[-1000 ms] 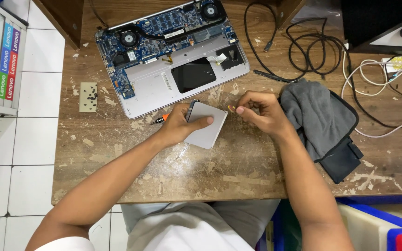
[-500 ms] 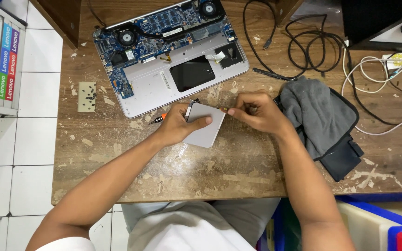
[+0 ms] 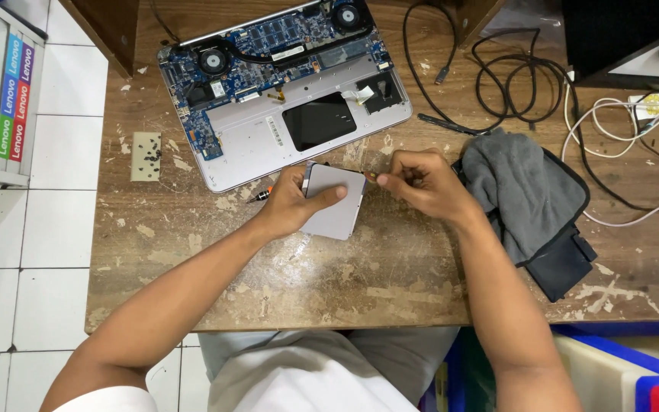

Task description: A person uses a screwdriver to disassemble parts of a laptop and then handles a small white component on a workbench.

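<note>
Cloth in a pale grey is seen nearest the camera, across the lap below the near edge of the wooden table, whose top is worn and flaked with pale patches. Farther in, just on the near side of the opened laptop, a flat silver-grey rectangular panel is lain on the table and is pinned by the left hand, the thumb being pressed flat across its face and the fingers curled against its left edge. At the panel's upper right corner, the right hand is closed into a loose fist, and a thin tool with a small orange-brown tip is pinched between its thumb and fingers; whether the tip touches the panel cannot be told. An orange-and-black screwdriver is partly hidden behind the left hand, between it and the laptop's near edge. To the right of the laptop, a grey cloth is draped over a black pouch. To the laptop's left, a small pale pad dotted with dark screws is placed. The laptop itself is laid with its bottom cover off, fans and blue board exposed. Beyond it to the right, black cables and white cables are coiled.
</note>
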